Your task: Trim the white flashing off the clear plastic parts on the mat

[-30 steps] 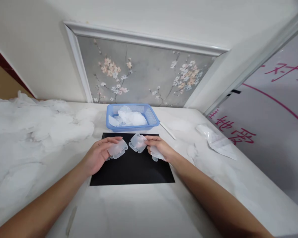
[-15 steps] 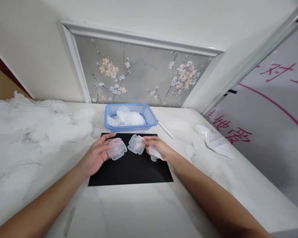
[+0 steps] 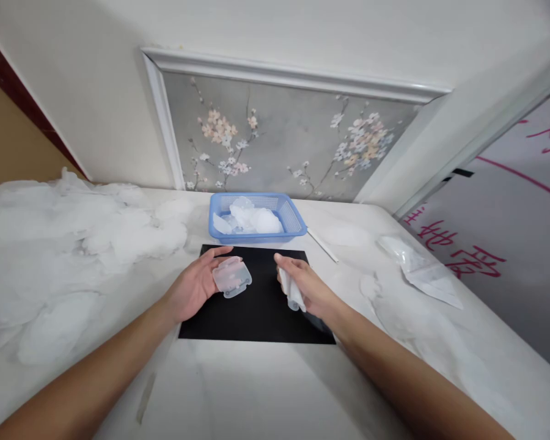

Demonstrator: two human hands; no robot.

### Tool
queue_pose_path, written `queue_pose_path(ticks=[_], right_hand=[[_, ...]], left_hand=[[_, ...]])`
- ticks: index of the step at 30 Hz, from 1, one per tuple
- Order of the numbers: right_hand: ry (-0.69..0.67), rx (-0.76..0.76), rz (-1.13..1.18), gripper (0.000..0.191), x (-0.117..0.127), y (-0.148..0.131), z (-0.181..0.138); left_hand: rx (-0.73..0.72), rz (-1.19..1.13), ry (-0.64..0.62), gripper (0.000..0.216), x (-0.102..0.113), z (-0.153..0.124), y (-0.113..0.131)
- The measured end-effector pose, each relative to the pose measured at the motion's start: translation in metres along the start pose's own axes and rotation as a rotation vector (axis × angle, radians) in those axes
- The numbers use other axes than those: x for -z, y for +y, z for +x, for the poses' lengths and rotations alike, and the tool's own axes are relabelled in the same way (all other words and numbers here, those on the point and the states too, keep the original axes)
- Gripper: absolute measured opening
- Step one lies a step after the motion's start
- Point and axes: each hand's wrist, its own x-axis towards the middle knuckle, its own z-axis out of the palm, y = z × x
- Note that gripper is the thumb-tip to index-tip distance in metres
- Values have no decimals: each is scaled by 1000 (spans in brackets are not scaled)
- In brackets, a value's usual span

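A translucent squarish plastic piece (image 3: 232, 278) with notched corners and small grey marks rests against the fingers of my left hand (image 3: 193, 282). Fingertips show through it, and whether it is one piece or several stacked I cannot tell. My right hand (image 3: 305, 282) is closed around a folded white cloth or tissue (image 3: 289, 287). A bit of clear plastic (image 3: 294, 305) pokes out below the white fold. Both hands are held above a black mat (image 3: 256, 321), apart from each other.
A blue plastic basket (image 3: 258, 236) holding translucent white pieces stands behind the mat. Beside it lies a thin white strip (image 3: 323, 245). Heaped translucent white pieces (image 3: 77, 226) spread over the left of the marble-patterned table (image 3: 238, 385). A clear plastic bag (image 3: 424, 272) is at right.
The clear piece between my right thumb and fingers is out of sight. My right hand has moved away from the left and curled around the white fold. The view has shifted slightly.
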Motion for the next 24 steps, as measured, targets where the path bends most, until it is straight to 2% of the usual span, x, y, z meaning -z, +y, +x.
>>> queue_pose_path(ticks=[2,6,10,12,15,16,19,21,24], right_hand=[[12,31,-46,51,-2,3,0],[-104,30,-35,45,-11,10,-2],[-110,99,-96,43,-21,16,-4],[-77,137,-162,36,-21,16,-4],[-40,166,-228,30,-15,14,-2],[-22,178,-247,29,-12,13,-1],[40,216,-305,26,-7,11,1],[58,219,-315,31,-6,10,1],[27,232,-325,43,-7,11,0]], left_hand=[[-2,5,-28,30,-1,-1,-1],[-15,64,-106,33,-5,-4,-8],[-42,275,-152,41,-9,-8,-11],[-155,534,-83,41,-5,-8,-6],[-416,1021,121,33,9,-5,5],[-456,1147,173,33,15,-3,9],[-383,1311,235,42,31,2,13],[-304,1319,253,54,35,4,12],[-190,1251,276,64,30,3,12]])
